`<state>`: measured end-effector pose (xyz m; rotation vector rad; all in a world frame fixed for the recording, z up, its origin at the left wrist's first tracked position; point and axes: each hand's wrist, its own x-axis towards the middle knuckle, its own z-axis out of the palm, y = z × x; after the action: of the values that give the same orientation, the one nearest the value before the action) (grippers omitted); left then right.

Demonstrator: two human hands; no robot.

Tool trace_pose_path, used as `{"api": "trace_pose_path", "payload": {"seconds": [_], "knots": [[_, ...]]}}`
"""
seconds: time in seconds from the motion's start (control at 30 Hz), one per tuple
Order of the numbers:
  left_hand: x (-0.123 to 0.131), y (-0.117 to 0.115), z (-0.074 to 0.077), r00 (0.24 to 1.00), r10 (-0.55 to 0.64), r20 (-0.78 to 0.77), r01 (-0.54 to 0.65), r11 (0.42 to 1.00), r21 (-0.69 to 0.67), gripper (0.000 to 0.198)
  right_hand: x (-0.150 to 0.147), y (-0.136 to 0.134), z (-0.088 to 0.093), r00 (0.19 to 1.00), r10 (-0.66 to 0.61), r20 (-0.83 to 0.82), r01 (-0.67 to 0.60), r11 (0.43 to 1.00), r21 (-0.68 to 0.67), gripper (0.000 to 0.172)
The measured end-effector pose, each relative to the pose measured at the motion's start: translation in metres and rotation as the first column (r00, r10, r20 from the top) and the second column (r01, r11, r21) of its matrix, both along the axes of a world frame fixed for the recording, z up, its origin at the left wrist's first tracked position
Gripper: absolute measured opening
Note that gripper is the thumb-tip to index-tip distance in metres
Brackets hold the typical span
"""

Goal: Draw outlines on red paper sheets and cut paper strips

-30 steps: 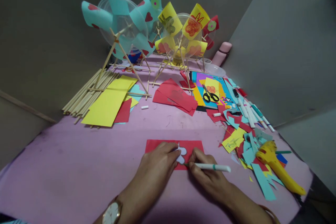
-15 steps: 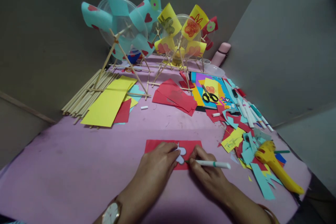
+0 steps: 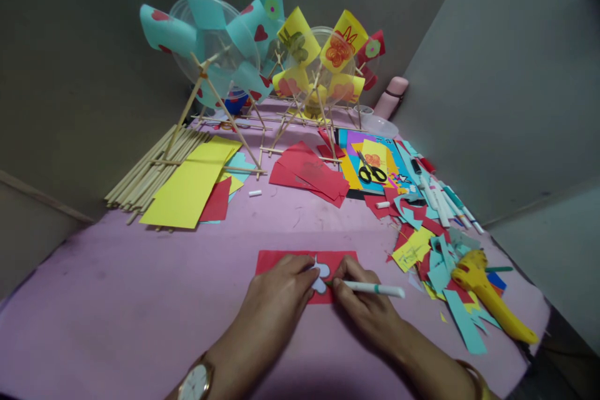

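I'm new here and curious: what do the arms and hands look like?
The left hand and right hand are bare. A round watch with a pale dial and golden rim is worn on the left, a golden bangle on the right. No sleeves show.

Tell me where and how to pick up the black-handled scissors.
Take the scissors by the black handle loops, probably from the near side: the loops are turned toward the person, while the blades point away and slightly left.

The paper (image 3: pixel 334 258) is red, the marker (image 3: pixel 370 288) white, green-banded.
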<state>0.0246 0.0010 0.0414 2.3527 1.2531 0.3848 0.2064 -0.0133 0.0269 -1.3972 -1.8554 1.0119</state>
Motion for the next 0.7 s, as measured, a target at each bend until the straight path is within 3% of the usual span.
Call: {"api": "trace_pose_path", "payload": {"seconds": [0.6,0.7], "knots": [[0.0025,0.0000,0.0027,0.997,-0.026,-0.071,0.024,0.999,-0.024,0.025,-0.0048,0.0031,0.0015,1.000,0.006,-0.026,-0.007,1.000,-0.005,0.014],[0.0036,-0.0008,0.0024,0.995,-0.034,-0.095,0.032,0.999,-0.020,0.028,-0.0012,0.0017,-0.0009,0.994,-0.071,-0.079,0.070,0.997,-0.011,0.016]]}}
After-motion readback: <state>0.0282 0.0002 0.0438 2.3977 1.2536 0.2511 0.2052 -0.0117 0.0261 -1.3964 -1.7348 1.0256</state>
